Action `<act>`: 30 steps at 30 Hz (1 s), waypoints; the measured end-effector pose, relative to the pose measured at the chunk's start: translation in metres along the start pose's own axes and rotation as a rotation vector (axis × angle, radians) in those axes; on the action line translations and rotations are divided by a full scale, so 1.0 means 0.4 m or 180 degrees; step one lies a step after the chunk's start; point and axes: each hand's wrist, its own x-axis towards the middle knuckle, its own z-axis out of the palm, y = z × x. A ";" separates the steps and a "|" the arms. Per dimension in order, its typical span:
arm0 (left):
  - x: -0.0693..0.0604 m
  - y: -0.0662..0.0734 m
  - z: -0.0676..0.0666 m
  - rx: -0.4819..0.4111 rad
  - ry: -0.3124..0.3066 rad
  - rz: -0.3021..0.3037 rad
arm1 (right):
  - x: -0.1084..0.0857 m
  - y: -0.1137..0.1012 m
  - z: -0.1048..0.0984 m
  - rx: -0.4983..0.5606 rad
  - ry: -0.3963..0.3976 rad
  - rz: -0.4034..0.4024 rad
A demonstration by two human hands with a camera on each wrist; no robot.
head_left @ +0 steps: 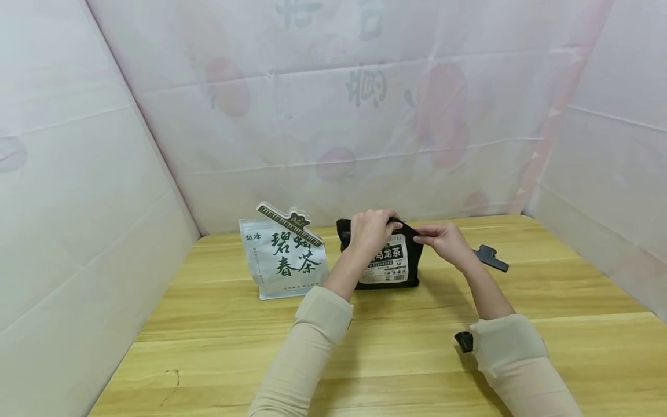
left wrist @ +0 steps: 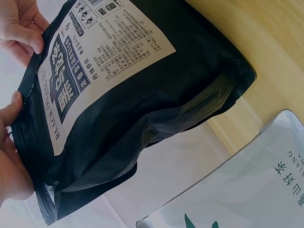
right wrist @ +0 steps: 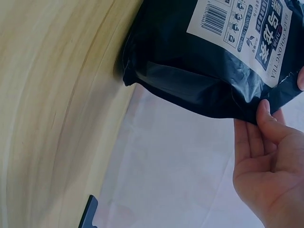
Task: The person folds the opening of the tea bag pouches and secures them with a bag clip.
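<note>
A black tea bag [head_left: 383, 255] with a pale label stands upright on the table, its top edge between both hands. My left hand [head_left: 371, 229] grips that top edge from above, left of its middle; the left wrist view shows the thumb on the label side of the bag [left wrist: 142, 104]. At the upper right corner my right hand [head_left: 443, 242] pinches the edge between thumb and fingers, as the right wrist view also shows with the hand [right wrist: 270, 161] beside the bag [right wrist: 190, 71]. Fingertips behind the bag are partly hidden.
To the left stands a pale green tea bag [head_left: 286, 260] with a brown-and-white clip [head_left: 290, 223] slanted across its top corner. A dark clip [head_left: 491, 258] lies right of the black bag. Near the right sleeve lies a small black object [head_left: 464, 341], partly covered.
</note>
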 end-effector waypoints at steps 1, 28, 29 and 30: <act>0.000 0.000 -0.001 -0.0009 -0.0003 -0.0002 | 0.000 -0.001 -0.001 -0.0006 0.0002 -0.0012; 0.002 -0.002 -0.008 -0.0195 -0.0139 -0.0049 | 0.001 -0.039 0.032 -0.0131 0.0104 -0.0365; 0.002 -0.003 -0.007 -0.0197 -0.0125 -0.0041 | 0.002 -0.041 0.033 -0.0124 0.0099 -0.0387; 0.002 -0.003 -0.007 -0.0202 -0.0110 -0.0036 | 0.001 -0.042 0.034 -0.0118 0.0095 -0.0404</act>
